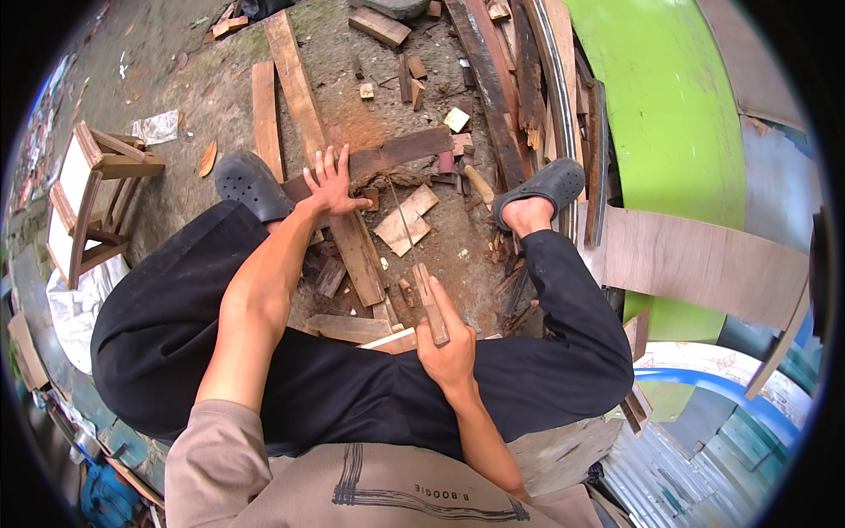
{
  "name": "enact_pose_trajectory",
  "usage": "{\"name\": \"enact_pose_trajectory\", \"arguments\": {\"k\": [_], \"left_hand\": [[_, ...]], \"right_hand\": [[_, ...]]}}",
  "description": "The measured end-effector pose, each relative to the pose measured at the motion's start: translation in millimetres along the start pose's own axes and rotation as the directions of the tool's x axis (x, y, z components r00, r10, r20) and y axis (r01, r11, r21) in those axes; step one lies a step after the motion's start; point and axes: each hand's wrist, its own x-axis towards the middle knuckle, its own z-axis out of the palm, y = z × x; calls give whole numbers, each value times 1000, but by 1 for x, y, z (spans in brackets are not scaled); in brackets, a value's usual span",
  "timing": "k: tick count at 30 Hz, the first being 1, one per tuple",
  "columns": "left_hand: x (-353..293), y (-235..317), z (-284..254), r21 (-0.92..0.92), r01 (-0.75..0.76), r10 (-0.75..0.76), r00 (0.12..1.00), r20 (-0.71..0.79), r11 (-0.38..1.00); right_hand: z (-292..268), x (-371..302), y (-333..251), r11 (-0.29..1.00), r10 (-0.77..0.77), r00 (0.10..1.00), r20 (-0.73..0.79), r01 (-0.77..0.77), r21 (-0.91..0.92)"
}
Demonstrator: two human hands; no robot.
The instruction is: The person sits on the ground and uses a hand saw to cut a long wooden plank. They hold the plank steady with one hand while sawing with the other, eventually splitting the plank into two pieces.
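Two planks cross in the middle of the frame: a long brown plank running from upper left of centre toward the lower centre, and over it a shorter dark plank lying aslant. By the look of it the dark plank is being sawn and the cut is unfinished: no piece appears to have come away, its right part reaches on past the line of the blade, and how deep any kerf goes cannot be told from here. What seems left is carrying that cut through. The right hand, at lower centre, is clamped around the wooden handle of a saw, one finger laid along its side; the dark plank lies well apart from this hand, higher in the frame, and the thin blade, seen nearly edge-on, spans the gap up to the plank's lower edge. The left hand, left of centre, is palm down with its fingers spread apart, planted on the dark plank's left part, so the wood lies directly beneath it. Just under the blade in the frame rests a pale board with a notched outline; smaller again are a pale block above the plank's right end and a little offcut at upper centre.
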Motion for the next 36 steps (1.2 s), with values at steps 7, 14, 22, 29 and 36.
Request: {"name": "enact_pose_trajectory", "arguments": {"k": [7,14,22,29,36], "left_hand": [[1,3,-4,11,3,-3,1000,1,1000],[1,-2,-1,4,16,-16,1000,1,1000],[3,3,-4,9,-2,2,1000,5,1000],[5,1,-4,16,6,-6,1000,4,1000],[2,2,-2,58,44,-43,999,-21,997]], "right_hand": [[42,80,-2,992,126,986,108,-128,16],[13,27,1,998,25,995,99,-31,54],[55,101,17,991,99,990,100,-107,77],[-1,8,8,998,12,997,74,-17,67],[49,97,17,984,153,979,137,-163,65]]}}
